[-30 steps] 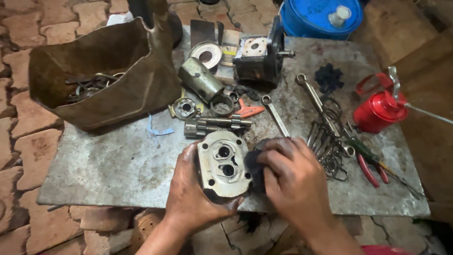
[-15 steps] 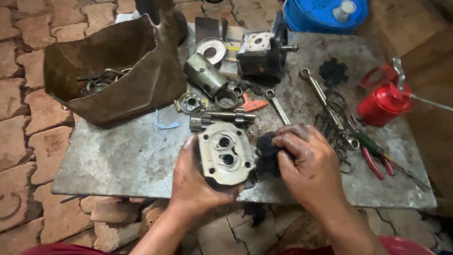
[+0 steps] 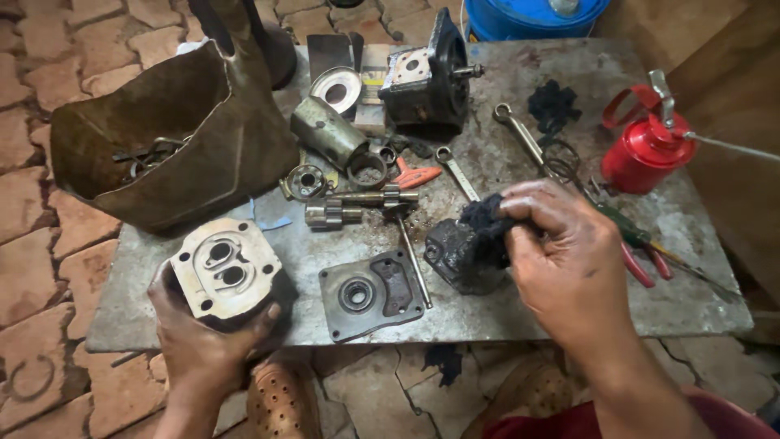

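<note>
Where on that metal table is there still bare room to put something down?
Bare patches: the near right of the metal table, beyond the right hand; the far right corner behind the red oil can; a strip between the pump housing and cover plate. The middle is crowded.

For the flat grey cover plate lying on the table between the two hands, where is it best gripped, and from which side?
Probably by its near edge, from the person's side. The cover plate lies flat on the metal table close to the front rim, so fingers could pinch that edge. Its far right side is crowded by a thin rod and the dark block.

Small cream-yellow box (image 3: 373, 97) beside pump
</note>
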